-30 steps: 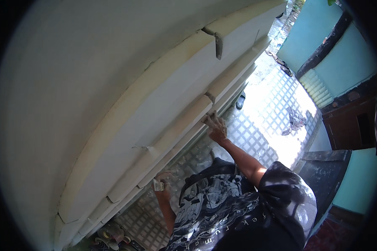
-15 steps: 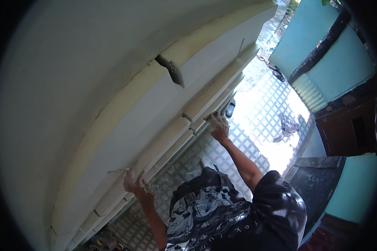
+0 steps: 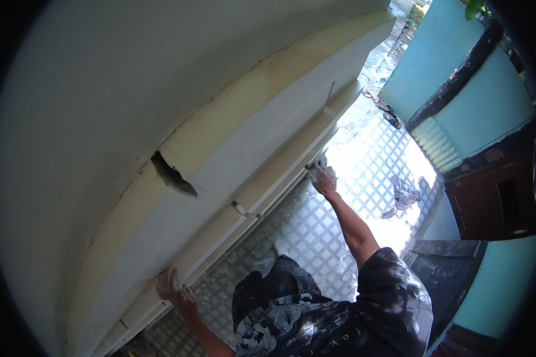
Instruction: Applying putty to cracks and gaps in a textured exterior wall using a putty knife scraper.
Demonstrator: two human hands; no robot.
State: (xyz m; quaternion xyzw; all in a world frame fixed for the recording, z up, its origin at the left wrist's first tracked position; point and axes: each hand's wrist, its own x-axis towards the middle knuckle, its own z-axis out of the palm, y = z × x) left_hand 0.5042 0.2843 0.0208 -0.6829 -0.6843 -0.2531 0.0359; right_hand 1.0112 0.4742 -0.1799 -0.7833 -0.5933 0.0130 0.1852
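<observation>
A long pale moulded ledge (image 3: 285,152) in stepped layers runs along the wall, from lower left to upper right. My left hand (image 3: 171,287), dusted with pale powder, bends its fingers over the ledge's lower-left stretch. A small yellowish-brown scrap shows beside its thumb, too little to name. Farther along, my right hand (image 3: 324,177) is closed at the outer edge of the moulding, its fingers whitened. Something small and dark shows at its fingertips; its kind is hidden. Between the hands, a joint (image 3: 238,208) breaks the moulding.
A dark hole (image 3: 173,175) cuts the yellowish band of the wall above. Below lies a lattice-patterned tiled floor (image 3: 363,160), with a crumpled cloth (image 3: 403,196) and sandals (image 3: 390,116). Turquoise walls (image 3: 482,89) and a brown cabinet (image 3: 494,193) stand on the right.
The view has shifted along the wall. My left hand appears lower and farther left; my right hand is slightly farther right, still against the moulding. Both arms look more spread.
</observation>
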